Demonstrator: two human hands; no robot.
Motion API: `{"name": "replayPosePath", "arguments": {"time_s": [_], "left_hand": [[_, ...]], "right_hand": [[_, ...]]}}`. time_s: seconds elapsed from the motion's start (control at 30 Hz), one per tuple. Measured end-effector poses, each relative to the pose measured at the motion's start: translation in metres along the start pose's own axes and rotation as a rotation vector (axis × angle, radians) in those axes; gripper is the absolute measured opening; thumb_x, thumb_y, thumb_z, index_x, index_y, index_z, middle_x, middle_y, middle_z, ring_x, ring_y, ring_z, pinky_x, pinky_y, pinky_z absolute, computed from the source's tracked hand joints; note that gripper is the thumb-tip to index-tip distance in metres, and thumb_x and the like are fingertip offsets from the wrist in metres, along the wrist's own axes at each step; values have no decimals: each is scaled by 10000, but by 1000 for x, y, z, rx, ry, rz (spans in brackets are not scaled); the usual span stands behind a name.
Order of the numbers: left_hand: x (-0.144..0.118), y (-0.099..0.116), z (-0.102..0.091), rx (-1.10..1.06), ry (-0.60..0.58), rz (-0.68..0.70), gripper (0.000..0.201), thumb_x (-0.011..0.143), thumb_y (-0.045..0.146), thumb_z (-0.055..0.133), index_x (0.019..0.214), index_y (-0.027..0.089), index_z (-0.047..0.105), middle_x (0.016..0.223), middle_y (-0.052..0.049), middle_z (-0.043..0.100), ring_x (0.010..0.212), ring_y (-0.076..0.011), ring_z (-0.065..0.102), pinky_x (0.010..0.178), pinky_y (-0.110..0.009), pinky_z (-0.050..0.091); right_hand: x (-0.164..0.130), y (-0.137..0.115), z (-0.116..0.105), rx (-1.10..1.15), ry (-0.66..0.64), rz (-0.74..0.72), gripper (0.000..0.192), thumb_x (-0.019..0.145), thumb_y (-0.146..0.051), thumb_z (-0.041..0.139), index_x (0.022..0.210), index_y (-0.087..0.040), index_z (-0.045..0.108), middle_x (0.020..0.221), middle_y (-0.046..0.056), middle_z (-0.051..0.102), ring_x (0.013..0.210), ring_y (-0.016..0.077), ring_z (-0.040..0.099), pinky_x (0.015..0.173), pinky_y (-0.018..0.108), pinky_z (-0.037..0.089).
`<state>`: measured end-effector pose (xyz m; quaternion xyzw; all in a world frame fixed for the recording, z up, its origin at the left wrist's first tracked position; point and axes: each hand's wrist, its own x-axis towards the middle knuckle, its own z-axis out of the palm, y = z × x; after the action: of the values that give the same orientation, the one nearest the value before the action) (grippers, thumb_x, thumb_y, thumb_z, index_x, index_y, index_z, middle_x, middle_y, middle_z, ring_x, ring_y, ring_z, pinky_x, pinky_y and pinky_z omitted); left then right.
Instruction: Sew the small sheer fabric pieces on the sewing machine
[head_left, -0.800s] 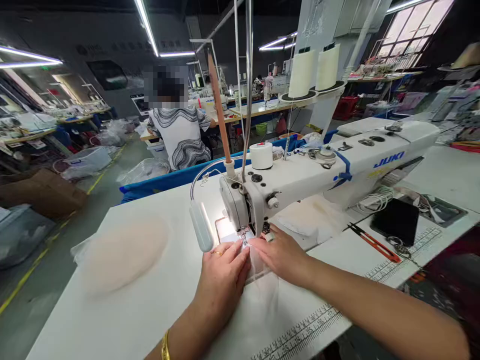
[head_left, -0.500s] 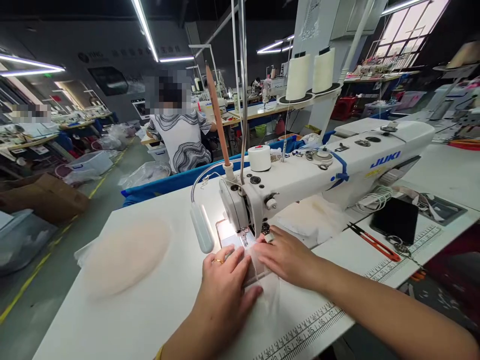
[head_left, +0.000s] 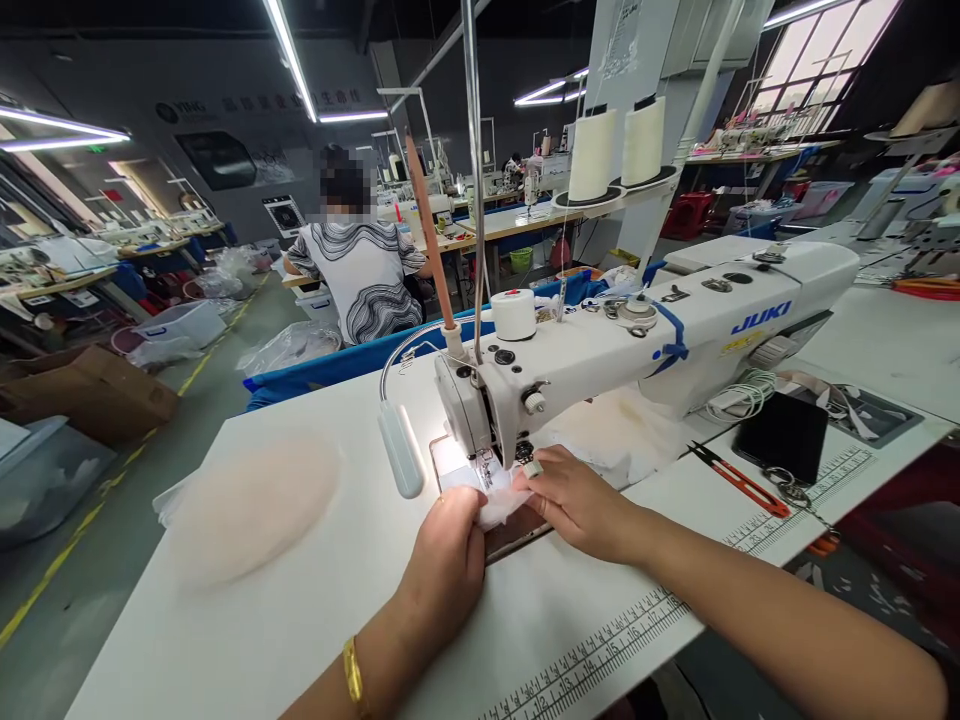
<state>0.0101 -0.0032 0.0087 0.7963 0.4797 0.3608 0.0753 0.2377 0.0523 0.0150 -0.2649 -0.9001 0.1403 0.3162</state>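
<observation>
Both hands are at the needle of the sewing machine (head_left: 600, 360); the left hand (head_left: 442, 560) is closed over a small bunch of white fabric (head_left: 495, 505), gripping it just in front of the presser foot (head_left: 484, 465); the right hand (head_left: 574, 495) pinches the same fabric from the other side, fingertips close under the machine head; the fabric lies gathered on the tabletop (head_left: 285, 610) at the needle plate, lit by the lamp (head_left: 400, 462). By the look of it this is the positioning step, the piece being lined up under the foot; the next move calls for flattening the edge and keeping fingers clear of the needle, though whether the foot is down I cannot tell from here. Writing: "JUKI" in blue on the machine arm; ruler numbers printed along the tabletop's near edge, too small to read surely; wall lettering far back is blurred. Red snips (head_left: 739, 482) and a black phone (head_left: 780, 435) lie to the right.
</observation>
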Motion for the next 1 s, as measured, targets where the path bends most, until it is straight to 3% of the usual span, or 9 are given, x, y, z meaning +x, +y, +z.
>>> {"name": "replayPosePath", "arguments": {"time_s": [0.13,0.37,0.57,0.67,0.73,0.83,0.93,1.0], "left_hand": [[9,-3,2,-57,-62,-110,195,775,66,448,873,233,461,858,-25,588,767,-215,551,672,-315,464],[16,-10,3,-117,-133,-159,159,847,100,488,818,209,599,891,-49,604,842,-224,592,729,-327,487],[19,-9,0,-190,-127,-125,150,907,195,585,783,202,670,894,-47,620,851,-207,611,725,-302,495],[18,-4,-2,-154,-97,-9,327,1007,263,548,700,198,640,776,-31,581,753,-187,555,666,-300,434],[14,-1,-3,-93,-70,87,363,1026,270,551,681,198,642,758,-32,575,740,-188,528,664,-314,405],[0,4,-4,-27,-76,180,205,948,143,594,801,214,718,901,-45,674,848,-212,580,759,-357,444],[-13,7,-4,-12,-130,220,355,850,-14,514,945,241,744,1008,-25,746,984,-230,645,904,-418,465],[-18,9,-4,6,-138,223,414,799,-48,487,964,241,733,1012,-14,762,994,-230,665,914,-429,461]], "right_hand": [[5,-4,5,123,100,158,330,1107,-315,413,859,-208,602,853,59,640,818,230,558,796,374,455],[6,-7,9,266,122,228,330,1104,-350,422,932,-243,682,977,57,702,965,252,612,884,395,472],[6,-10,7,207,129,158,350,1124,-339,401,910,-228,655,895,47,671,891,226,602,854,368,474],[5,-9,5,143,106,97,391,1133,-338,369,845,-211,602,839,45,645,829,212,565,809,351,452],[3,-7,2,86,26,5,413,1140,-345,351,816,-208,569,793,36,627,790,204,541,803,354,429],[-1,-6,-3,18,-140,-136,380,1141,-346,379,854,-202,582,788,21,641,793,198,547,821,363,395],[-4,-6,-7,-33,-203,-164,342,1138,-338,414,890,-195,603,831,26,676,843,202,570,836,369,376],[-4,-7,-8,-51,-212,-162,333,1136,-330,423,897,-193,611,845,28,688,852,202,574,838,370,369]]}}
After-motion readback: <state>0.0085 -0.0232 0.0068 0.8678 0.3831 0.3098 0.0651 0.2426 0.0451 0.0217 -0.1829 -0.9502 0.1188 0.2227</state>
